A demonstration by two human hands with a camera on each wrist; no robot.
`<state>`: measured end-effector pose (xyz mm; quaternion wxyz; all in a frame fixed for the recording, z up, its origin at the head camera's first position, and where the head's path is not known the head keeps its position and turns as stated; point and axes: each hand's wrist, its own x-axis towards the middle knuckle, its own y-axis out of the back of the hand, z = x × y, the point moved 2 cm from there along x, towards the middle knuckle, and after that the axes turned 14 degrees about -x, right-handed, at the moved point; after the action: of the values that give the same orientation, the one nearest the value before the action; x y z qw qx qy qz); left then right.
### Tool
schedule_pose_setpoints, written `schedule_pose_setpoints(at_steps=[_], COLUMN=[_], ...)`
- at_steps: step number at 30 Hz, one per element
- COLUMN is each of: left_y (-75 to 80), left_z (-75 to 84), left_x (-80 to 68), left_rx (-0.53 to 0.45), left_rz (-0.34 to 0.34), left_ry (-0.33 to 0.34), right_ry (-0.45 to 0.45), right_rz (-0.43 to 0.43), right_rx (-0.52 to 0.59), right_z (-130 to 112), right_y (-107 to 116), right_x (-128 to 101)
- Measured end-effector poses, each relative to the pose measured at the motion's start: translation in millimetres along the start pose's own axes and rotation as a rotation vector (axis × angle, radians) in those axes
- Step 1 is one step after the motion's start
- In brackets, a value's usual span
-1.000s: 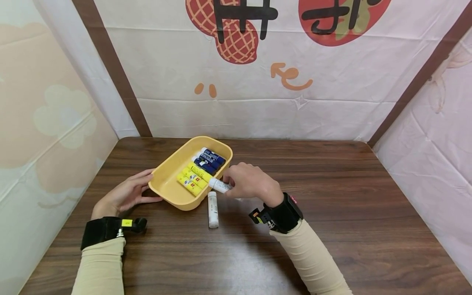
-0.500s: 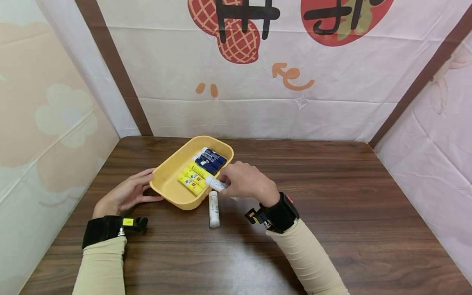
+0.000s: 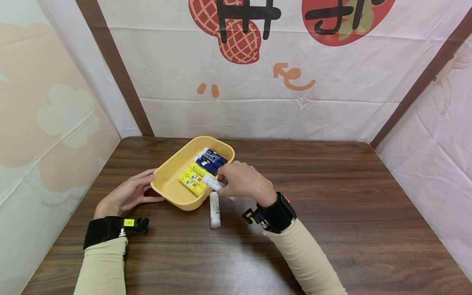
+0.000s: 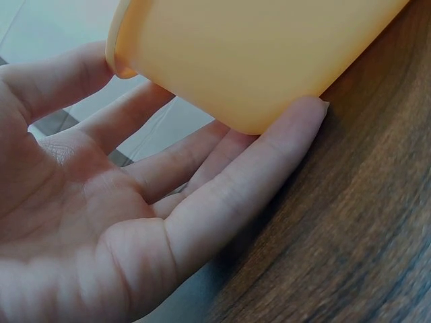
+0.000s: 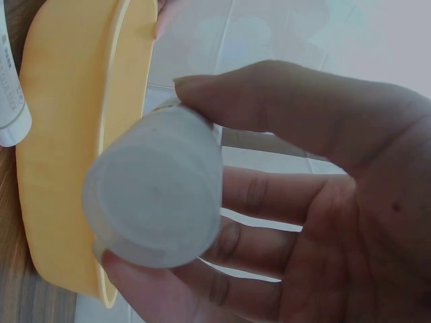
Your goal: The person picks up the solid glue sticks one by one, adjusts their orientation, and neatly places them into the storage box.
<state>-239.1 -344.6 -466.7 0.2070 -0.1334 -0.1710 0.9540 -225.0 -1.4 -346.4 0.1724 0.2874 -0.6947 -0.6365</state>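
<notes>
In the head view, my right hand pinches a white glue stick over the near right rim of a yellow plastic bin. The right wrist view shows the round end of this glue stick between thumb and fingers. My left hand touches the bin's left end with straight, relaxed fingers. Its thumb lies along the bin's lower wall, and the index fingertip meets the rim. Inside the bin lie yellow glue sticks and dark blue ones, side by side in a slanting row.
A second white glue stick, its label partly readable in the right wrist view, lies on the brown wooden table just in front of the bin. Printed cloth hangs behind the table and at both sides.
My right hand has moved slightly left, bringing the white glue stick further in over the yellow ones. My left hand and the bin stay almost as they were.
</notes>
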Motion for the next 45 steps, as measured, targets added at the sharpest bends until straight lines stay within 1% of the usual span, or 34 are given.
schedule_pose_setpoints(at_steps=[6, 12, 17, 23, 34, 45], left_y=[0.8, 0.3, 0.1, 0.7, -0.7, -1.7], left_z=[-0.7, -0.3, 0.0, -0.1, 0.9, 1.1], left_x=[-0.3, 0.0, -0.9, -0.5, -0.6, -0.8], left_rx=[-0.013, -0.009, -0.013, -0.009, 0.012, -0.008], left_rz=[-0.012, -0.006, 0.004, -0.005, 0.021, 0.011], left_ry=[-0.006, -0.001, 0.004, 0.000, 0.011, 0.003], right_ry=[-0.011, -0.023, -0.019, -0.012, 0.006, 0.021], right_rz=[-0.004, -0.001, -0.010, -0.031, 0.004, 0.007], right_rx=[0.002, 0.008, -0.004, -0.001, -0.026, -0.007], right_z=[-0.6, -0.3, -4.3, -10.3, -14.7, -19.8], right_y=[0.3, -0.3, 0.1, 0.6, -1.2, -0.7], right_x=[1.2, 3.3, 5.8, 8.8, 13.4, 18.1])
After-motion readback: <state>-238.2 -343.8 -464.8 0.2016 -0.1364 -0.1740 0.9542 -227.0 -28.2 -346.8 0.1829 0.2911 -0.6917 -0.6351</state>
